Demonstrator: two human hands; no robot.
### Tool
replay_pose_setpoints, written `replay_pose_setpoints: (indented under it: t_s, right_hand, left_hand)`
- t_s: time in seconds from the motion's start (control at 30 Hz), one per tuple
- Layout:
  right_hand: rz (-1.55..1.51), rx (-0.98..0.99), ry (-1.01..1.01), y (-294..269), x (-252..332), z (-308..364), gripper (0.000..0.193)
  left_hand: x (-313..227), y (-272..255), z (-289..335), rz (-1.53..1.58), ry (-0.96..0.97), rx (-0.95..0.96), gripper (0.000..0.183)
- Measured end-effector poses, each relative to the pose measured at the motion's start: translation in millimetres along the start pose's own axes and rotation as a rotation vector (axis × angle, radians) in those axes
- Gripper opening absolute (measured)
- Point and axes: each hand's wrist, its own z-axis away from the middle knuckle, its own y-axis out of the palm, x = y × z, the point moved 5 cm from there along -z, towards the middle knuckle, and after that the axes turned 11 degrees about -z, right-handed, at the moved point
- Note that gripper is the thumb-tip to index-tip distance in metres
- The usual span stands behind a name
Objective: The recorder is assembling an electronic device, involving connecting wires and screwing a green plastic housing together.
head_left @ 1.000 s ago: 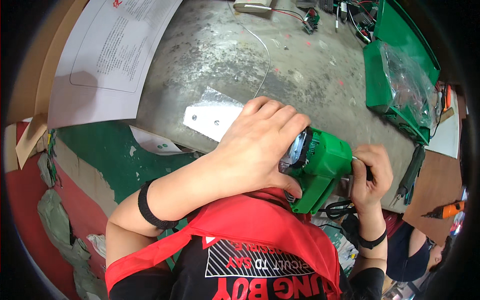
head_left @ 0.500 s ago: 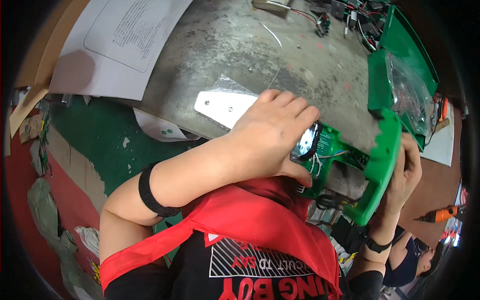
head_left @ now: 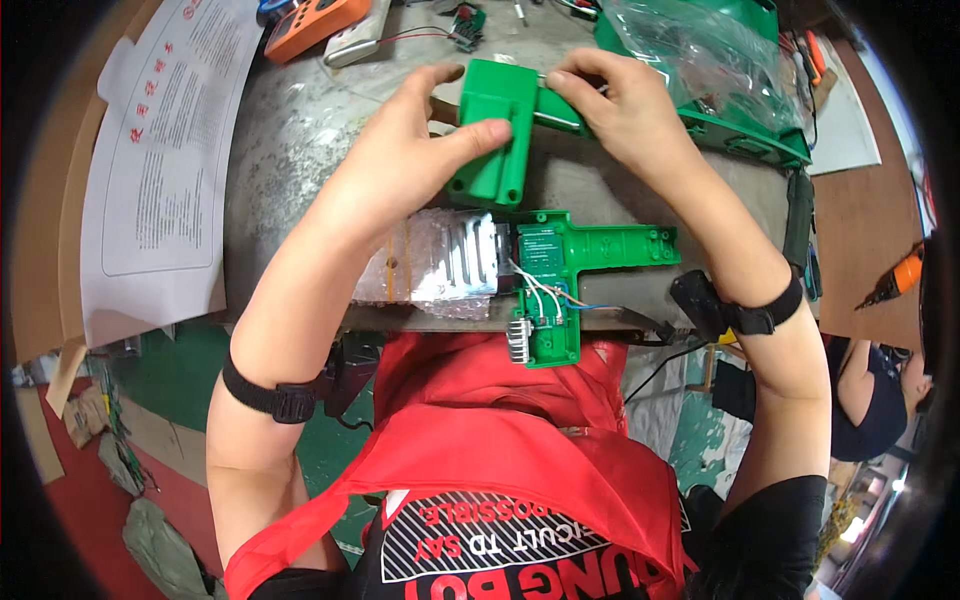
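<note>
My left hand (head_left: 405, 140) grips a green plastic housing half (head_left: 490, 130) above the metal table, its thumb across the outer face. At that piece's narrow handle end, my right hand (head_left: 635, 110) pinches with thumb and fingers. Nearer to me, another green housing half (head_left: 620, 245) lies open side up at the table's front edge. It contains a circuit board (head_left: 545, 250) with white, red and blue wires and a silver finned heat sink (head_left: 519, 342). Against its left side lies a shiny part in clear wrap (head_left: 440, 260).
A large printed white sheet (head_left: 170, 190) stands at the left. Behind are an orange meter (head_left: 315, 25) and a small wired board (head_left: 466, 28). Green cases with clear plastic film (head_left: 700, 50) sit at the back right. An orange power tool (head_left: 895, 280) and another person (head_left: 880, 400) are farther right.
Both hands have moved away from the wired housing half, which now rests at the table edge. They hold the other green half farther back, turned with its outer face up.
</note>
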Motion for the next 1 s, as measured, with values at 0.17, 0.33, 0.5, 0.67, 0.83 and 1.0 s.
replay_pose_setpoints:
  t_s: [0.17,0.33,0.5,0.67,0.83,1.0]
  right_hand:
    - [0.062,-0.046,-0.035,-7,-13,1,0.028]
    - [-0.079,-0.112,-0.085,-51,31,49,0.023]
    - [-0.471,0.137,0.692,-91,20,197,0.017]
    - [-0.383,-0.138,0.712,-63,-18,310,0.032]
    - [-0.567,-0.122,0.761,20,-71,332,0.038]
    - [-0.869,0.109,0.768,-37,-35,294,0.035]
  left_hand:
    - [8,-2,-34,0.059,-0.017,0.074,0.065]
    - [36,-19,-56,0.074,-0.056,0.043,0.064]
    - [16,-30,-46,-0.705,0.101,-0.183,0.058]
    - [-33,-21,1,-0.814,0.390,-0.161,0.036]
    - [-58,49,78,-0.797,0.698,0.228,0.025]
    - [-32,50,83,-0.902,0.663,0.130,0.032]
